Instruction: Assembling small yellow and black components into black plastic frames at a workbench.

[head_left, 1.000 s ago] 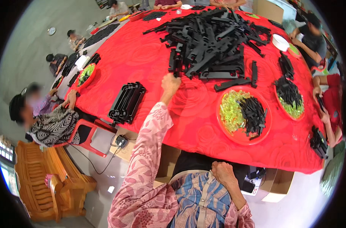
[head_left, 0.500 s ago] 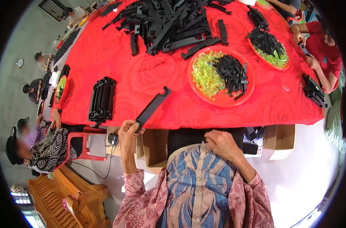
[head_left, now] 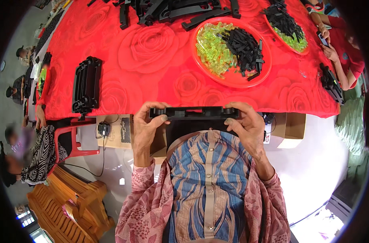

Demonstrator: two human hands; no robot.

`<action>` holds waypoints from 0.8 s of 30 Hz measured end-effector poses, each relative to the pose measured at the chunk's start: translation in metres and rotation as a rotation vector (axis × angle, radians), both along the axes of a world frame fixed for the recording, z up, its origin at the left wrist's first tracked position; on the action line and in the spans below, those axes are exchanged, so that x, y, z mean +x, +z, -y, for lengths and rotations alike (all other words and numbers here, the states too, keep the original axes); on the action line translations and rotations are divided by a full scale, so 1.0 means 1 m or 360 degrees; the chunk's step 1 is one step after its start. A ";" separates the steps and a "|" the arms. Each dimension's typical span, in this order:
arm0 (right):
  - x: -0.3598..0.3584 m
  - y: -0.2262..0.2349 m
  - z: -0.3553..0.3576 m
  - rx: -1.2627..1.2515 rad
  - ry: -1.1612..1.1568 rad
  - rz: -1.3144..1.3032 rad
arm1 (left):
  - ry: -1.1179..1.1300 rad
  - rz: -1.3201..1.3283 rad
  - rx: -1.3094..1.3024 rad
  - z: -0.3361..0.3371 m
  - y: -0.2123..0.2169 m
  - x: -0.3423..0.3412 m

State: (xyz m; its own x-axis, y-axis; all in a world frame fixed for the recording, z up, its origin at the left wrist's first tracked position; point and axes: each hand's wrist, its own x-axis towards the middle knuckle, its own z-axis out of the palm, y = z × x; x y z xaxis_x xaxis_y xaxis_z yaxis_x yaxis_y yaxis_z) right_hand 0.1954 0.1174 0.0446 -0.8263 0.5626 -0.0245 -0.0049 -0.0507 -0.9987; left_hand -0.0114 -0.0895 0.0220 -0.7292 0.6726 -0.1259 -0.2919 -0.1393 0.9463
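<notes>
1. Biggest thing here is the red cloth [head_left: 148,48], stretching from near to far and well out to both sides.
2. At its far side there's a pile [head_left: 174,10] of black parts, partly cut off by the edge of the view.
3. Plate [head_left: 235,80] sits to the right, nearer than the pile, with green bits [head_left: 213,42] on its left and black strips [head_left: 242,44] on its right.
4. Stack [head_left: 86,86] of more black parts is well over to the left, close to the cloth's near edge.
5. Bar [head_left: 194,113] is the thing being handled: black, long, lying left to right across the cloth's near edge. Can't tell if it touches the cloth. I'd call this step a two-handed hold; any shift from here calls for both hands moving together, imo.
6. Left hand [head_left: 147,127] is clamped round the bar's left end, thumb near side, fingers far side.
7. Right hand [head_left: 249,128] pretty much mirrors that on the right end, thumb angled inward, gripping just as closed.
</notes>
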 end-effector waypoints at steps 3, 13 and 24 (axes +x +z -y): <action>-0.003 -0.010 0.003 0.0082 -0.0103 -0.0136 | -0.0015 0.0134 0.0294 -0.008 -0.006 0.009; -0.007 -0.006 -0.005 -0.0125 -0.0123 -0.0076 | -0.0449 0.0445 0.0505 -0.006 -0.017 0.014; -0.085 0.001 -0.013 0.0062 0.0507 -0.0205 | -0.1039 0.1315 0.0603 -0.027 -0.025 0.051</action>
